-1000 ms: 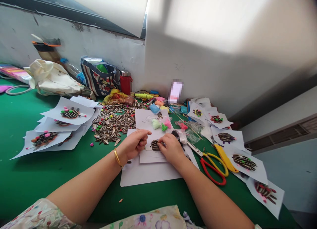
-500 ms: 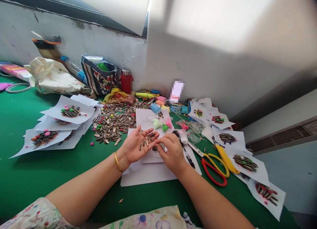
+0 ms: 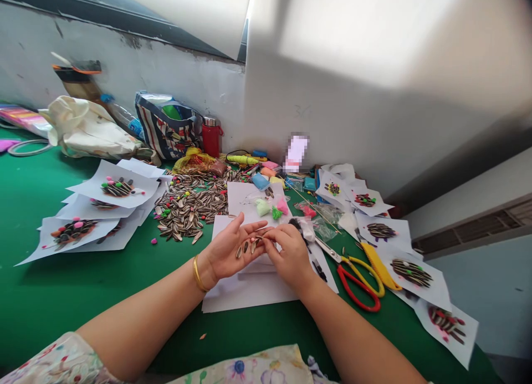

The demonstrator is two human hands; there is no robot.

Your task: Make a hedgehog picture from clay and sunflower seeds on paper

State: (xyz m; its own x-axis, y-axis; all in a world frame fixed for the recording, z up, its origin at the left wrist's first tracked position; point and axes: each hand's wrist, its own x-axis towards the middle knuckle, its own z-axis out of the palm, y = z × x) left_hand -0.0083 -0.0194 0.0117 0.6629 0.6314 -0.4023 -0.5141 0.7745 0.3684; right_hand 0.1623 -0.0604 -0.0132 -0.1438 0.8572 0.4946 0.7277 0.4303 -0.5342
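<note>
My left hand (image 3: 228, 250) lies palm up, fingers extended, cradling several striped sunflower seeds (image 3: 246, 247) on its palm and fingers. Against those fingers, my right hand (image 3: 286, 255) pinches thumb and forefinger on a sunflower seed (image 3: 259, 237), partly hidden by the fingertips. Both hands are above white paper sheets (image 3: 233, 297), whose middle they cover. Left of the paper spreads a heap of sunflower seeds (image 3: 183, 206) dotted with small coloured clay bits. Just behind my hands are lumps of green clay (image 3: 262, 207) and pink clay (image 3: 282, 205).
Right of my hands lie scissors (image 3: 361, 287) with red and yellow handles and a yellow utility knife (image 3: 379, 266). Paper sheets with seed-and-clay figures line the left (image 3: 124, 170) and right (image 3: 384, 212). Behind stand a striped bag (image 3: 166, 129), a red flask (image 3: 211, 137) and a phone (image 3: 296, 153).
My left hand has tilted a little and its fingers have drawn closer together. The seeds on it have shifted. My right fingertips stay at the left fingers, with a seed now showing between them.
</note>
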